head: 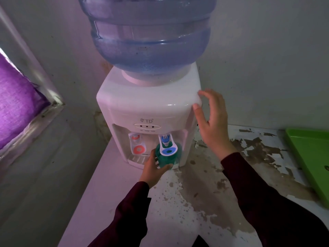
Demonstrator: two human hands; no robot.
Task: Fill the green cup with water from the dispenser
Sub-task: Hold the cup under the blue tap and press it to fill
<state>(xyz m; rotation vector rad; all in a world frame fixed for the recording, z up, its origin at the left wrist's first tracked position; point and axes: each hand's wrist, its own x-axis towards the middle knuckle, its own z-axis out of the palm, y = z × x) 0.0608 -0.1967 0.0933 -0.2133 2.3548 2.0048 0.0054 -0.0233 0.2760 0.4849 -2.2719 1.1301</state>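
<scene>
A white tabletop water dispenser (149, 104) stands against the wall with a big blue water bottle (149, 32) upside down on top. It has a red tap (137, 145) on the left and a blue tap (167, 147) on the right. My left hand (153, 170) grips the green cup (165, 160) and holds it under the blue tap, over the drip tray. The tap's lever hides part of the cup's rim. My right hand (211, 118) is open, fingers spread, at the dispenser's upper right corner with the fingertips close to its casing.
The dispenser sits on a white counter (195, 193) with peeling, stained paint. A green tray (311, 157) lies at the right edge. A window with a purple curtain (16, 104) is on the left. Walls close in behind and to the left.
</scene>
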